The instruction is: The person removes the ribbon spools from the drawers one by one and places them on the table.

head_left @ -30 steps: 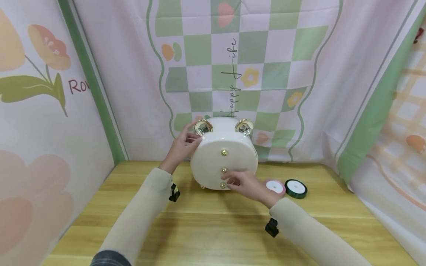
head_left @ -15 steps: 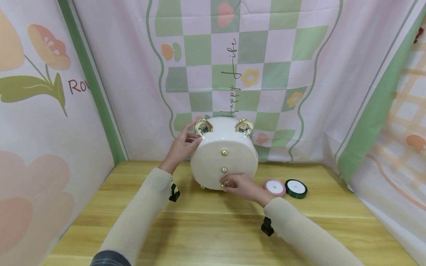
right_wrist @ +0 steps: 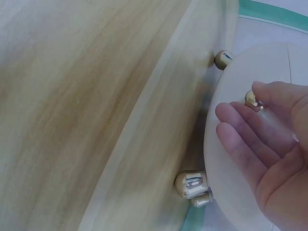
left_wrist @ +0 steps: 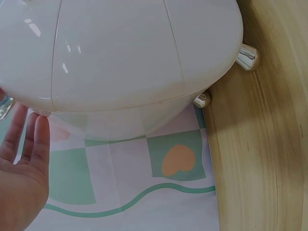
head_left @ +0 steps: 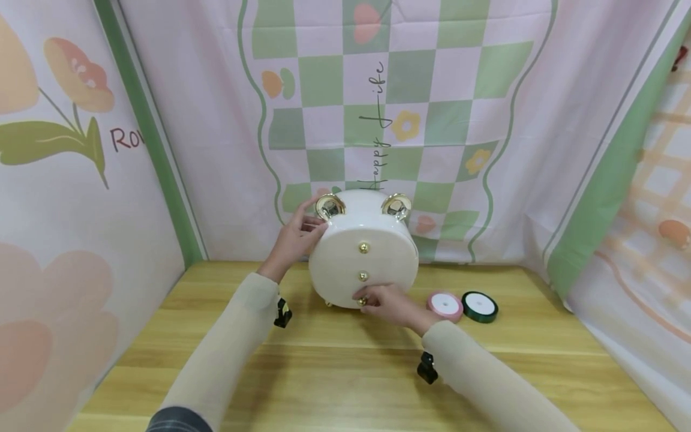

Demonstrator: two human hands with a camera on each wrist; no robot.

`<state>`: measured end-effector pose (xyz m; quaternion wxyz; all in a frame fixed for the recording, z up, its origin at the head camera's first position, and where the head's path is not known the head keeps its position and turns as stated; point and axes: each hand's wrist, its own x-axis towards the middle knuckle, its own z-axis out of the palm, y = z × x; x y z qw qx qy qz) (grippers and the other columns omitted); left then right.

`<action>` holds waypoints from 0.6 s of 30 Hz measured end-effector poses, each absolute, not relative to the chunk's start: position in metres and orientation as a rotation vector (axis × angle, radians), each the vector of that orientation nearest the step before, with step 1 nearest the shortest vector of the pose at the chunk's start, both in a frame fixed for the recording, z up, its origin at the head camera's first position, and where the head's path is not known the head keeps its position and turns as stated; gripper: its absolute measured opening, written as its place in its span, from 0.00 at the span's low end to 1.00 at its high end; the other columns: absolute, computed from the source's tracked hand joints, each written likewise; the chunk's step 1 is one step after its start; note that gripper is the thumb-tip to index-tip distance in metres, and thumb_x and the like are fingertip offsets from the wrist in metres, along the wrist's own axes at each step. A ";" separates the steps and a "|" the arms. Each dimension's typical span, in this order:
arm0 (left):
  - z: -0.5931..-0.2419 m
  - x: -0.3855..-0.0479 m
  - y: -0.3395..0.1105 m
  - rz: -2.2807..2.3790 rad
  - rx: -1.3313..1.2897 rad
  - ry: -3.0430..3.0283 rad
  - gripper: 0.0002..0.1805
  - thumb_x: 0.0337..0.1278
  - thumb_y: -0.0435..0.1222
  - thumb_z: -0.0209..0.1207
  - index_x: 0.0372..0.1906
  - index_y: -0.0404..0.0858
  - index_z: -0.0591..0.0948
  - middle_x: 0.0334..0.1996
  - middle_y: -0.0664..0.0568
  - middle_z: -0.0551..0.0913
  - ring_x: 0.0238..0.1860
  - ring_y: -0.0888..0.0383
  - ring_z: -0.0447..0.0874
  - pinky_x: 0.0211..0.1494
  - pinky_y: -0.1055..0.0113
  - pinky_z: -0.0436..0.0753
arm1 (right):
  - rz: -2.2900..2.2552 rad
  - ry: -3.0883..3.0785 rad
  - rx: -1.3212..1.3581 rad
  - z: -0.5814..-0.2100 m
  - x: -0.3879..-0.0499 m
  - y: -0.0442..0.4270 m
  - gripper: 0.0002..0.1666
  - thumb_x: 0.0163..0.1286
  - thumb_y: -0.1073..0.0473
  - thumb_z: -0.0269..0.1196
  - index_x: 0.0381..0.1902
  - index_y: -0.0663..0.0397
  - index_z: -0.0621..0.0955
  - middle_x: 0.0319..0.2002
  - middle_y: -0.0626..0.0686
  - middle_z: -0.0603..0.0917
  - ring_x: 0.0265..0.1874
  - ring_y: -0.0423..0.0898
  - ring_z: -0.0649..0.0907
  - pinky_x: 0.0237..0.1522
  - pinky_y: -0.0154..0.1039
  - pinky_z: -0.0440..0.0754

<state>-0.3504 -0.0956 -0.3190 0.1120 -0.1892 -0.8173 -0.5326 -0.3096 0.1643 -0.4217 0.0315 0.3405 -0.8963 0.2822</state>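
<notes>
A glossy white rounded box [head_left: 340, 264] with two gold ears [head_left: 330, 207] and small gold feet [left_wrist: 248, 57] stands upright on the table. Three gold knobs run down its front. My left hand [head_left: 296, 240] rests against its upper left side beside the ear, fingers fairly straight; the left wrist view also shows these fingers touching the box's edge. At the lowest knob [right_wrist: 252, 100], my right hand [head_left: 391, 305] has thumb and forefinger on either side, pinching it. The other right fingers are loosely bent in front of the box.
On the wooden table [head_left: 345, 384], a pink ribbon roll [head_left: 445, 305] and a dark green ribbon roll [head_left: 480, 306] lie right of the box. Patterned cloth [head_left: 453, 78] hangs close behind it and along both sides.
My right hand has moved slightly left and down, from beside the lower knobs onto the lowest one. The left hand and the box have stayed in place.
</notes>
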 end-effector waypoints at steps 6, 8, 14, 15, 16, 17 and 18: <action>-0.318 -0.349 -0.095 -1.557 -0.565 -2.395 0.35 0.70 0.47 0.60 0.75 0.70 0.59 0.52 0.51 0.81 0.52 0.50 0.79 0.54 0.51 0.80 | 0.901 -2.732 1.040 -0.425 -0.312 0.165 0.12 0.66 0.66 0.69 0.47 0.54 0.87 0.41 0.51 0.87 0.37 0.42 0.85 0.40 0.37 0.83; -0.318 -0.349 -0.095 -1.557 -0.564 -2.395 0.35 0.70 0.47 0.61 0.75 0.70 0.59 0.52 0.51 0.81 0.51 0.50 0.79 0.54 0.51 0.80 | 0.907 -2.721 1.036 -0.426 -0.312 0.164 0.11 0.66 0.67 0.68 0.46 0.54 0.87 0.42 0.51 0.88 0.37 0.42 0.85 0.41 0.38 0.83; -0.319 -0.350 -0.096 -1.555 -0.565 -2.396 0.35 0.70 0.47 0.61 0.75 0.71 0.59 0.52 0.52 0.80 0.51 0.51 0.79 0.53 0.51 0.80 | 0.915 -2.692 1.010 -0.425 -0.309 0.162 0.10 0.67 0.69 0.66 0.44 0.54 0.88 0.39 0.49 0.88 0.36 0.40 0.84 0.39 0.37 0.82; -0.319 -0.350 -0.096 -1.554 -0.568 -2.397 0.35 0.70 0.48 0.60 0.75 0.71 0.59 0.52 0.52 0.80 0.51 0.51 0.79 0.53 0.51 0.80 | 0.912 -2.687 1.007 -0.425 -0.309 0.162 0.10 0.67 0.70 0.66 0.44 0.54 0.88 0.38 0.49 0.88 0.35 0.40 0.84 0.39 0.38 0.82; -0.319 -0.349 -0.096 -1.555 -0.568 -2.397 0.35 0.70 0.48 0.60 0.75 0.70 0.59 0.52 0.52 0.80 0.51 0.51 0.79 0.53 0.51 0.80 | 0.910 -2.685 1.004 -0.426 -0.309 0.161 0.10 0.67 0.70 0.66 0.43 0.54 0.88 0.38 0.48 0.88 0.35 0.40 0.84 0.38 0.38 0.82; -0.319 -0.349 -0.096 -1.554 -0.570 -2.397 0.35 0.70 0.48 0.60 0.75 0.70 0.59 0.52 0.52 0.80 0.51 0.51 0.79 0.53 0.51 0.80 | 0.912 -2.681 1.002 -0.426 -0.308 0.161 0.10 0.67 0.70 0.66 0.43 0.54 0.88 0.37 0.48 0.88 0.35 0.40 0.84 0.38 0.38 0.82; -0.319 -0.349 -0.096 -1.554 -0.571 -2.398 0.35 0.70 0.48 0.60 0.75 0.70 0.59 0.52 0.52 0.80 0.51 0.51 0.79 0.53 0.51 0.80 | 0.914 -2.679 0.997 -0.426 -0.308 0.161 0.10 0.67 0.70 0.66 0.43 0.54 0.88 0.37 0.48 0.88 0.35 0.41 0.84 0.39 0.38 0.83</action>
